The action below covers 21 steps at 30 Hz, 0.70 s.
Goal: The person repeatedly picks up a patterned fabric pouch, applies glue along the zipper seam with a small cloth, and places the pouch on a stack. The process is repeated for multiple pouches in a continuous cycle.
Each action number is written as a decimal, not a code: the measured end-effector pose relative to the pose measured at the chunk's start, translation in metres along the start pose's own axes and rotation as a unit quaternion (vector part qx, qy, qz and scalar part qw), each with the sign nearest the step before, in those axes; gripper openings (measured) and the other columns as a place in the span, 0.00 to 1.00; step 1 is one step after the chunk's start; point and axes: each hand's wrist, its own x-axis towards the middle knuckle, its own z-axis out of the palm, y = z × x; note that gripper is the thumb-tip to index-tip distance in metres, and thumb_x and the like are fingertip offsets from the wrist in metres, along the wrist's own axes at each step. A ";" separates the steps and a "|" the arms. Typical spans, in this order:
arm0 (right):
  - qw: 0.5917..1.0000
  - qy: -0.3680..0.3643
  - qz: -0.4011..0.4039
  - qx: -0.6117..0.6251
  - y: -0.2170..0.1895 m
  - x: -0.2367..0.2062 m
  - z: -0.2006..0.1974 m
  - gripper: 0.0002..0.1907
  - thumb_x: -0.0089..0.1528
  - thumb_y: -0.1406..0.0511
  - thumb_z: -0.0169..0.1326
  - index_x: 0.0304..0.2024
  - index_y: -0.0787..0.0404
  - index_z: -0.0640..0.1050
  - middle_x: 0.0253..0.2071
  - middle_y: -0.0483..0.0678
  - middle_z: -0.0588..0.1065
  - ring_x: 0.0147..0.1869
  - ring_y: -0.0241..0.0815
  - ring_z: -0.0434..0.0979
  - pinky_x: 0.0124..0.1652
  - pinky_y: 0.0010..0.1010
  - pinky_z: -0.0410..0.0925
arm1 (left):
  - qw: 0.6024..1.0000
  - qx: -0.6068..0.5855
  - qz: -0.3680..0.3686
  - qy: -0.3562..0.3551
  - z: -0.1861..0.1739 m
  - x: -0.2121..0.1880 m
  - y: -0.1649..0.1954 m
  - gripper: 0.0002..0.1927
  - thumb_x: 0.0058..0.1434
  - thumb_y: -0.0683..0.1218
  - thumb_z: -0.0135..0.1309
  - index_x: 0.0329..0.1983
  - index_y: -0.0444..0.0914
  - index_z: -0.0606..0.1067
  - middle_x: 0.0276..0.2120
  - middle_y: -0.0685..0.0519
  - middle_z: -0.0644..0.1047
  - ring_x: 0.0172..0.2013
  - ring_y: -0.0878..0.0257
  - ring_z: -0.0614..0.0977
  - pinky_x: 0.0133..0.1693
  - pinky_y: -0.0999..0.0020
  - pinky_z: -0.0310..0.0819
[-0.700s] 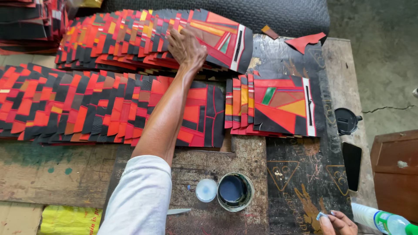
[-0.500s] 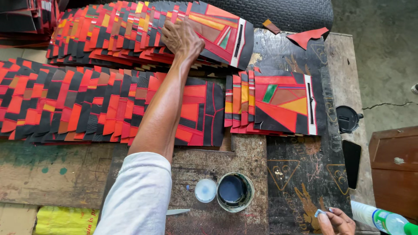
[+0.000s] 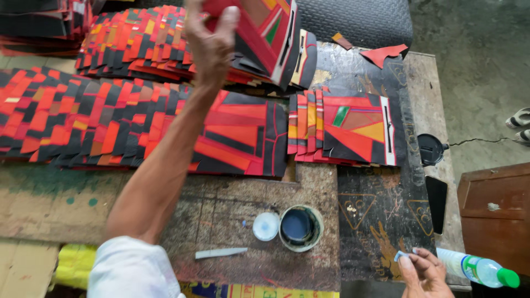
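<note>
My left hand (image 3: 212,36) is raised above the bench and grips the edge of a red, black and orange patchwork piece (image 3: 268,33), which tilts up off the back row of overlapping pieces (image 3: 138,44). A longer row of the same pieces (image 3: 110,121) lies under my forearm. A short stack (image 3: 348,129) rests to the right of it. At the bottom right, my right hand (image 3: 422,271) pinches a small pale object (image 3: 400,255) between its fingertips.
A round tin of dark liquid (image 3: 298,226), its white lid (image 3: 266,226) and a pale flat stick (image 3: 221,253) sit on the worn wooden bench. A plastic bottle with a green cap (image 3: 480,270) lies by my right hand. A brown wooden box (image 3: 497,209) stands at the right.
My left hand, which lay flat on the back row, has closed on one piece and lifted it up toward the camera. My right hand stays at the bench's front edge.
</note>
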 end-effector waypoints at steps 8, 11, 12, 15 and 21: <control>0.993 -0.114 0.036 -0.015 -0.200 -0.026 0.087 0.06 0.61 0.72 0.61 0.40 0.66 0.80 0.61 0.49 0.67 0.57 0.40 0.72 0.52 0.33 0.69 | 0.832 -0.274 -0.458 0.155 -0.292 -0.116 0.080 0.25 0.58 0.37 0.64 0.59 0.33 0.72 0.48 0.51 0.79 0.48 0.59 0.83 0.53 0.62 0.81; 0.945 -0.211 -0.158 -0.192 -0.260 -0.040 0.126 0.08 0.57 0.67 0.66 0.39 0.59 0.83 0.59 0.47 0.70 0.68 0.49 0.61 0.61 0.41 0.60 | 0.750 -0.345 -0.529 0.196 -0.345 -0.168 0.091 0.20 0.62 0.40 0.63 0.56 0.34 0.72 0.47 0.49 0.79 0.46 0.58 0.82 0.47 0.62 0.79; 0.930 -0.245 -0.184 -0.202 -0.276 -0.046 0.140 0.09 0.55 0.64 0.67 0.38 0.56 0.83 0.58 0.46 0.70 0.70 0.50 0.57 0.59 0.40 0.58 | 0.715 -0.378 -0.552 0.206 -0.357 -0.179 0.097 0.19 0.64 0.41 0.63 0.56 0.33 0.72 0.47 0.48 0.79 0.45 0.57 0.82 0.45 0.62 0.78; 0.859 -0.300 -0.332 -0.249 -0.309 -0.056 0.188 0.07 0.49 0.68 0.67 0.31 0.54 0.84 0.61 0.49 0.69 0.66 0.53 0.58 0.57 0.48 0.49 | 0.776 -0.300 -0.545 0.103 -0.367 -0.200 0.119 0.19 0.63 0.37 0.64 0.55 0.35 0.74 0.47 0.51 0.78 0.42 0.60 0.81 0.40 0.67 0.74; 0.723 -0.413 -0.443 -0.333 -0.324 -0.077 0.242 0.10 0.42 0.75 0.61 0.25 0.58 0.80 0.68 0.50 0.64 0.70 0.56 0.57 0.61 0.50 0.49 | 0.824 -0.252 -0.503 0.070 -0.366 -0.209 0.155 0.25 0.49 0.37 0.62 0.49 0.46 0.70 0.40 0.57 0.80 0.38 0.65 0.85 0.36 0.64 0.86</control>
